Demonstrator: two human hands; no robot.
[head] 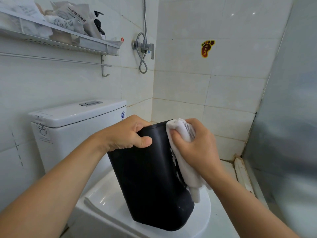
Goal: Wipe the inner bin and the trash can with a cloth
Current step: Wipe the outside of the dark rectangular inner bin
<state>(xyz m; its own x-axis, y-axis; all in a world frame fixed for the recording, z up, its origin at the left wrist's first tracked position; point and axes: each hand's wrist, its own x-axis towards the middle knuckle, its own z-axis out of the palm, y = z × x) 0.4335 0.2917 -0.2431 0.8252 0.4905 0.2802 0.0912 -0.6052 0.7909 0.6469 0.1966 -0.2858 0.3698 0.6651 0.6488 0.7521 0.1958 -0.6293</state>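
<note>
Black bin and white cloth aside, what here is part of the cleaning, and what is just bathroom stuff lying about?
In the job:
black bin, standing on the toilet lid
white cloth
left hand, gripping the bin
right hand, holding the cloth

Just there:
pump bottle
shelf
shower valve
foot sticker

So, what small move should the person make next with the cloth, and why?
Probably draw the white cloth down the right side of the black bin. The right hand grips the cloth against the bin's upper right edge, so the side below is yet to be passed over. The left hand holds the top, steadying the bin on the closed toilet lid.
</note>
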